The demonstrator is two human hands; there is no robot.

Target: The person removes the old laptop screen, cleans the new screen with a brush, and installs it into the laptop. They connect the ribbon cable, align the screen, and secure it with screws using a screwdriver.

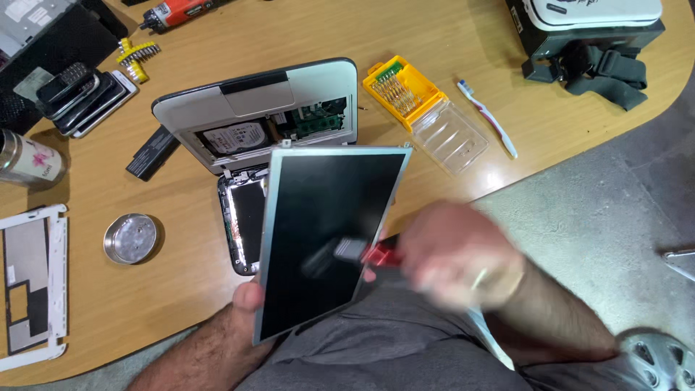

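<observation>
A: Where is the LCD panel (329, 232) right now?

B: Lifted off the surface (507, 43) and tilted over the person's lap, dark glass side up. The left hand (246, 300) is clamped on its lower left edge, thumb on the frame.

A: And the right hand (452, 253)?

B: Blurred with motion, closed around a red-handled brush (362, 252) whose head is at the glass near the lower middle. I judge it is sweeping dust off the screen.

A: How would you do that well?

B: Light, even strokes toward one edge, without pressing into the glass. Grip the panel by its metal frame only, and hold it steady so it does not flex.

A: What lies beyond it?

B: Just behind the panel, the opened netbook base (253, 112) with its hard drive (233, 137) showing, and a black screen bezel (242, 217) below it. To the right, a yellow bit case (402, 90) with its clear lid (450, 134) and a toothbrush (489, 119). To the left, a battery (152, 152), a round metal dish (130, 237), a white frame (32, 286), and a stack of phones (83, 98).
</observation>
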